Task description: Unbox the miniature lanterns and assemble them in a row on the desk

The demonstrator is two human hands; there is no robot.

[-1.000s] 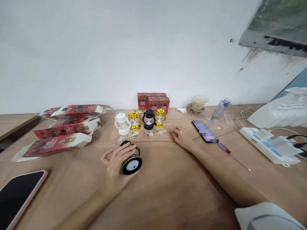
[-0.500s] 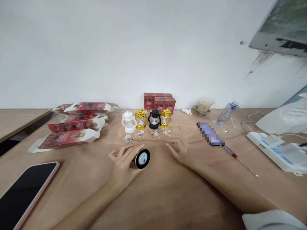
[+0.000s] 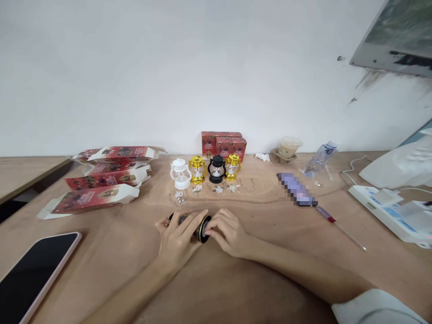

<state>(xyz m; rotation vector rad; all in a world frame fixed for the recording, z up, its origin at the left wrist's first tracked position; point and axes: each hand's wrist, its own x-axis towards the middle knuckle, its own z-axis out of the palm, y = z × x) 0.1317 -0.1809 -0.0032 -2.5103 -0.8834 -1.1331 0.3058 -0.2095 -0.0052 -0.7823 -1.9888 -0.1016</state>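
Observation:
My left hand (image 3: 177,238) is wrapped round a small black lantern (image 3: 202,229) with a gold ring near its base. The lantern is tipped on its side, its base facing right; most of its body is hidden by my fingers. Thumb and fingers of my right hand (image 3: 229,231) are pinched together at the pale disc in that base. What exactly the fingertips grip there is hidden. Beyond my hands stand a white lantern (image 3: 181,174), two gold lanterns (image 3: 197,170) and another black lantern (image 3: 216,170). Bent wires and small white parts (image 3: 198,190) lie before them.
Opened red boxes (image 3: 97,198) lie at left, above a phone (image 3: 37,274). More red boxes (image 3: 222,143) stand against the wall. Rightward are a drink cup (image 3: 289,146), a bottle (image 3: 320,157), a blurred purple object (image 3: 297,189), a screwdriver (image 3: 327,215) and a power strip (image 3: 388,213).
My right hand has moved left and closed its fingers at the lantern's base. The lantern has turned, so its base faces right rather than toward me.

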